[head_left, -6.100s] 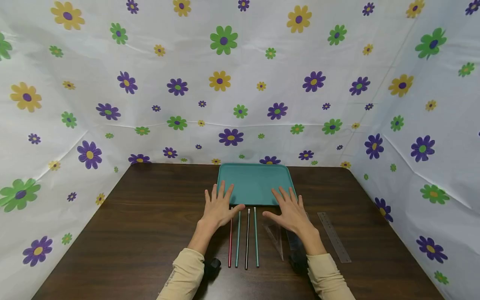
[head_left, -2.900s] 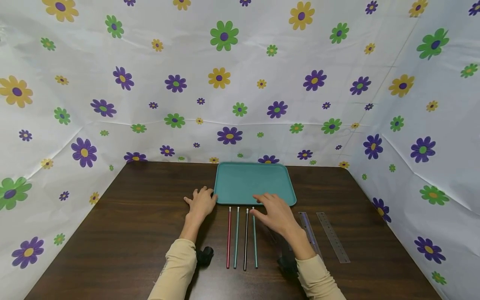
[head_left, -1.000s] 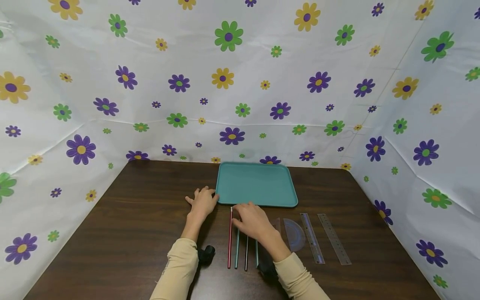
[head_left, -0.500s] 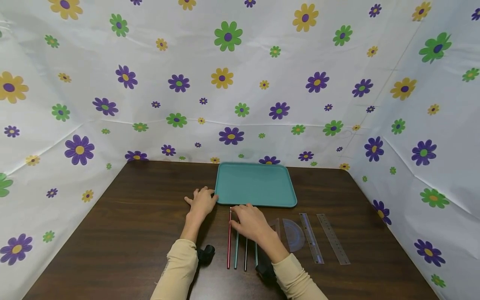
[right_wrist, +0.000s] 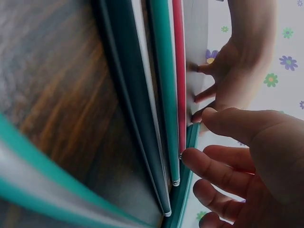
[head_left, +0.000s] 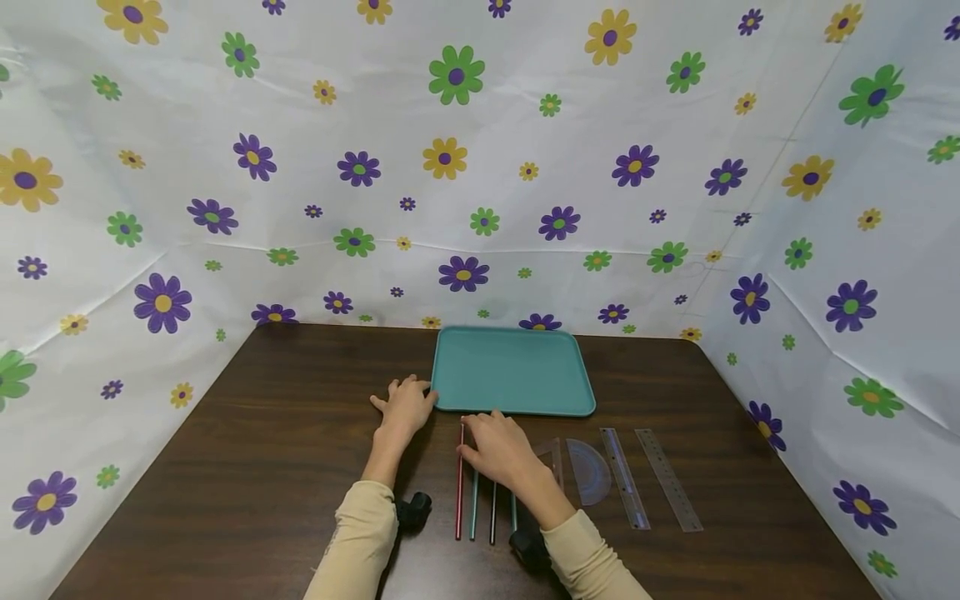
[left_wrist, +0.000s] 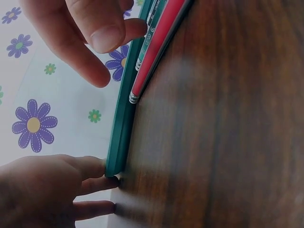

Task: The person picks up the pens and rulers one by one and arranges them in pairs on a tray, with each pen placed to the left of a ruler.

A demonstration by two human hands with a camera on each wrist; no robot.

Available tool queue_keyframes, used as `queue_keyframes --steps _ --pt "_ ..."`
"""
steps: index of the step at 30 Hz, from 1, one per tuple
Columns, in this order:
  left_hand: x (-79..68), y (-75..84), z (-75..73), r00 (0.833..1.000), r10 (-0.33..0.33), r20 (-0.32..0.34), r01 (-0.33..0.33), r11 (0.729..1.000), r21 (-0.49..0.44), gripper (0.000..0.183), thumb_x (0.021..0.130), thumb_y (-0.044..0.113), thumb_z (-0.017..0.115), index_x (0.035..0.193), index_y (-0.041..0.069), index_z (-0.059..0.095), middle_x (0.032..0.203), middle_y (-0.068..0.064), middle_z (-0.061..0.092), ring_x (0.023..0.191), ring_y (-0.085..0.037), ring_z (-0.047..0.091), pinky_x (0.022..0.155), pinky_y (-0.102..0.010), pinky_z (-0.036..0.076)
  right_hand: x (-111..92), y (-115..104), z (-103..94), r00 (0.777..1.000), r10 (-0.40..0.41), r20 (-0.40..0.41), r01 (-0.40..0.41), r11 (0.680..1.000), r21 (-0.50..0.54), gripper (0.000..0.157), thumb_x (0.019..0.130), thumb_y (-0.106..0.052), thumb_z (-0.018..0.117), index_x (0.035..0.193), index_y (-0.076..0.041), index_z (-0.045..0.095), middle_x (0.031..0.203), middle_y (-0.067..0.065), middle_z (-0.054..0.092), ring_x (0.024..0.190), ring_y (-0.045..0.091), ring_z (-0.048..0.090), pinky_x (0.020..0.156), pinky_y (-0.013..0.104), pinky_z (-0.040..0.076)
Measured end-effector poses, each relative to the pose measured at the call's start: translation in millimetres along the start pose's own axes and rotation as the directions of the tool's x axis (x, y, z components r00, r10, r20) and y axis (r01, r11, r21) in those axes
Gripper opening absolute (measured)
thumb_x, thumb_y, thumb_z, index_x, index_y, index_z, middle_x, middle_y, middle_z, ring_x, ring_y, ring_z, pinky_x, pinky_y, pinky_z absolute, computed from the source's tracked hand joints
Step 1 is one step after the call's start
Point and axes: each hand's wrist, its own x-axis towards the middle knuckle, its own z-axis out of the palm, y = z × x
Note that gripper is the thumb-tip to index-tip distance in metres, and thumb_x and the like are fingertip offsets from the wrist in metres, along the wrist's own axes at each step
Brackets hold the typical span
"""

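Observation:
My left hand (head_left: 405, 408) rests on the table with fingers spread, touching the left front corner of a teal tray (head_left: 513, 371). In the left wrist view its thumb lies against the tray's rim (left_wrist: 118, 137). My right hand (head_left: 501, 448) hovers low over a row of pencils. A fingertip of it touches or nearly touches the end of the red pencil (right_wrist: 179, 71), and its thumb stands apart. Beside the red pencil lie a teal pencil (head_left: 473, 508), a black pencil (head_left: 492, 517) and another teal pencil (head_left: 513, 510). The right hand partly hides these three.
Right of the pencils lie a clear set square (head_left: 555, 454), partly covered by my right arm, a clear protractor (head_left: 588, 473), a purplish ruler (head_left: 624, 479) and a clear ruler (head_left: 667, 479). The dark wooden table (head_left: 255, 475) ends at a flowered cloth (head_left: 315, 142).
Both hands first hovered near the tray's front. The left hand has lowered to its left corner. The right hand has moved left to the red pencil's end, shifting only slightly in the last second.

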Motion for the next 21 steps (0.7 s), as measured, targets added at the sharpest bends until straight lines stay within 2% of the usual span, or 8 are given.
queue_keyframes --steps 7,14,21 --pt "0.5 -1.1 0.5 1.000 0.007 -0.005 -0.007 1.000 0.001 0.044 0.102 0.031 0.055 0.139 0.007 0.059 0.156 -0.021 0.038 0.146 -0.052 0.022 0.106 -0.084 0.005 0.7 -3.5 1.9 1.000 0.013 0.005 -0.013 1.000 -0.001 0.044 0.094 -0.038 0.068 0.130 -0.012 0.065 0.118 0.005 0.071 0.108 0.031 0.064 0.096 0.054 0.052" --pt "0.1 -1.2 -0.4 1.000 0.009 -0.008 -0.009 1.000 0.003 0.045 0.102 0.031 0.056 0.139 0.006 0.059 0.156 -0.022 0.038 0.146 -0.051 0.022 0.106 -0.084 0.005 2.5 -5.1 4.1 1.000 0.004 0.011 -0.004 1.000 -0.021 0.046 0.094 -0.038 0.068 0.130 -0.011 0.065 0.111 0.003 0.073 0.098 0.026 0.064 0.083 0.042 0.056" --pt "-0.1 -1.0 -0.9 1.000 0.011 -0.016 -0.011 1.000 -0.010 0.044 0.102 0.031 0.056 0.138 0.006 0.059 0.155 -0.021 0.039 0.146 -0.051 0.023 0.107 -0.083 0.004 3.5 -7.6 6.4 1.000 0.004 0.027 -0.004 0.999 -0.036 0.046 0.094 -0.039 0.068 0.130 -0.010 0.066 0.115 0.005 0.072 0.103 0.026 0.064 0.087 0.041 0.056"
